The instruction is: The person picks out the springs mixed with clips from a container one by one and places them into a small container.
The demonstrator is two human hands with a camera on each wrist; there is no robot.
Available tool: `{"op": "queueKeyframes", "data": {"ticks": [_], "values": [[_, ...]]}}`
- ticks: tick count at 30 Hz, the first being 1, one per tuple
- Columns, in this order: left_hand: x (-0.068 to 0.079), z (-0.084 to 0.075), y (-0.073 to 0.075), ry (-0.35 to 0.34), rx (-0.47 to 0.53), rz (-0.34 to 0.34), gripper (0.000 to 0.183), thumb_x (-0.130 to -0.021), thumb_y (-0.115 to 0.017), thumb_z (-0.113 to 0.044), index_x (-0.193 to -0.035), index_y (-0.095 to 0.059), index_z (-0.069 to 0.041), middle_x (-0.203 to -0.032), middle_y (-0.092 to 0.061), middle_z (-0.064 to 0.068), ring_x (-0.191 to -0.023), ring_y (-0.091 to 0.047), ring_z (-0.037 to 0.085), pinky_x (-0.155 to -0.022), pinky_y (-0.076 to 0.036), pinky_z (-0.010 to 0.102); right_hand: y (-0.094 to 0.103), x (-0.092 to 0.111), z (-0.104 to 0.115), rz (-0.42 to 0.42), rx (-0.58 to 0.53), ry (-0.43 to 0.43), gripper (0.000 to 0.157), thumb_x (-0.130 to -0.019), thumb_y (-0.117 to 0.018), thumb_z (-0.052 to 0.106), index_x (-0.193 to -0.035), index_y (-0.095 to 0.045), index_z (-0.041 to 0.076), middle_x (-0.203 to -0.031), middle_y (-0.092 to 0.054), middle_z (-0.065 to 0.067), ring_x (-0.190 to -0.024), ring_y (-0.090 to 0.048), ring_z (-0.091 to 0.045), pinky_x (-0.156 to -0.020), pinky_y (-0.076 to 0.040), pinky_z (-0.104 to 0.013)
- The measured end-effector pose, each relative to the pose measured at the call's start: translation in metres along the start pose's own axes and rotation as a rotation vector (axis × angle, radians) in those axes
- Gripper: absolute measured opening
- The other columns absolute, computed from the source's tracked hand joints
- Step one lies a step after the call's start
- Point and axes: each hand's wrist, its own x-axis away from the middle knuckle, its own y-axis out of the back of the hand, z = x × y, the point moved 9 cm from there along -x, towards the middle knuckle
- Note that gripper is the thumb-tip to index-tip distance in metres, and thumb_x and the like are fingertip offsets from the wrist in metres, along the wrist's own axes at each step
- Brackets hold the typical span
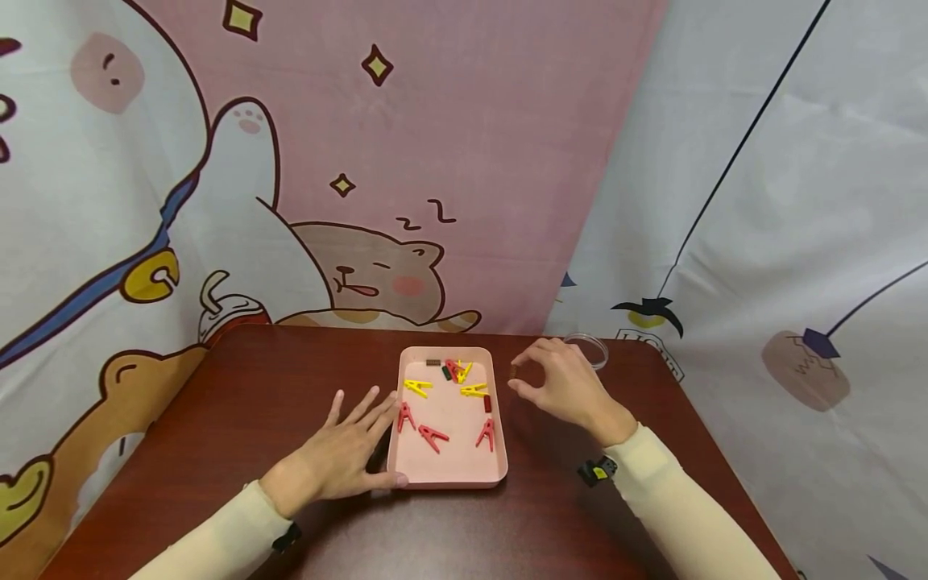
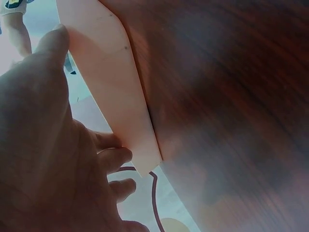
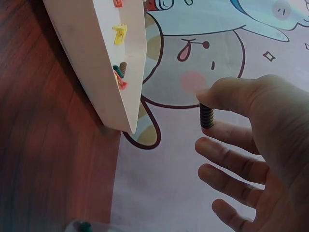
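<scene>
My right hand (image 1: 569, 383) is to the right of the pink tray (image 1: 435, 471). Between thumb and index finger it pinches a short brown coil spring (image 3: 206, 116), upright in the right wrist view; its other fingers are spread. My left hand (image 1: 341, 455) lies along the tray's left side with fingers stretched out, fingertips at the rim and thumb at the near corner. Inside the tray are red clips (image 1: 432, 437), yellow clips (image 1: 417, 387), another brown spring (image 1: 432, 362), a dark green spring (image 1: 446, 373) and a dark red spring (image 1: 488, 403).
A clear round dish (image 1: 606, 354) stands at the back right, behind my right hand. The dark brown table (image 1: 304, 370) reaches back to a cartoon-printed cloth (image 1: 464, 121) hanging behind it and along the sides.
</scene>
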Motion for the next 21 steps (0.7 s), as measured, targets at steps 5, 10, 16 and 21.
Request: {"op": "queueKeyframes", "data": {"ticks": [5,10,16,21], "values": [[0.0,0.0,0.0,-0.001,0.004,-0.002,0.123,-0.099,-0.065,-0.091,-0.184,-0.033,-0.008,-0.194,-0.031,0.012,-0.183,-0.021,0.045,-0.138,-0.01,0.089,0.009,0.003,-0.011,-0.029,-0.002,-0.011,0.029,-0.096,-0.097,0.036,-0.119,-0.089,0.02,-0.121,-0.086,-0.002,-0.122,-0.079,-0.034,-0.112,-0.058,-0.065],[0.0,0.0,0.001,0.003,0.001,-0.004,0.123,-0.099,-0.065,-0.091,-0.184,-0.033,-0.008,-0.194,-0.031,0.012,-0.183,-0.021,0.045,-0.138,-0.01,0.089,0.016,0.005,-0.022,-0.054,0.005,-0.028,0.03,-0.096,-0.097,0.038,-0.118,-0.089,0.019,-0.121,-0.086,-0.004,-0.121,-0.078,-0.034,-0.109,-0.058,-0.065],[0.0,0.0,0.001,0.007,0.004,0.0,0.123,-0.099,-0.064,-0.092,-0.184,-0.033,-0.008,-0.194,-0.031,0.012,-0.183,-0.021,0.044,-0.138,-0.011,0.089,0.028,0.008,-0.037,-0.081,-0.005,-0.053,0.029,-0.096,-0.096,0.035,-0.118,-0.089,0.018,-0.118,-0.084,-0.005,-0.1,-0.072,-0.03,-0.088,-0.058,-0.051],[0.0,0.0,0.0,0.004,0.004,-0.002,0.124,-0.099,-0.063,-0.092,-0.185,-0.032,-0.008,-0.194,-0.031,0.012,-0.183,-0.021,0.045,-0.139,-0.011,0.089,0.036,0.012,-0.051,-0.09,-0.009,-0.091,0.032,-0.097,-0.095,0.035,-0.122,-0.089,0.016,-0.124,-0.084,-0.007,-0.107,-0.073,-0.033,-0.091,-0.06,-0.054]]}}
